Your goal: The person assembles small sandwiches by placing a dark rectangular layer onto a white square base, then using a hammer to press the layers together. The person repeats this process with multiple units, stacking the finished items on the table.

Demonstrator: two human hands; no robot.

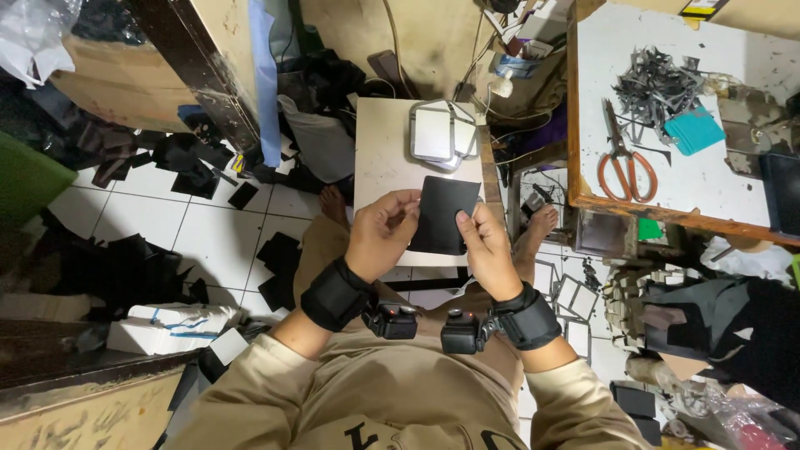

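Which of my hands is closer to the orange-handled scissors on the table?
Right. The right hand grips the black sheet on the side towards the scissors; the left hand holds its far edge.

A flat, matte black rectangular sheet [443,212], thin like cut leather or card, is held up in the air above a small white desk [379,158]. It tilts slightly, upper right corner highest. Its left edge is pinched by the left hand [382,233], and its lower right edge by the right hand [485,246].
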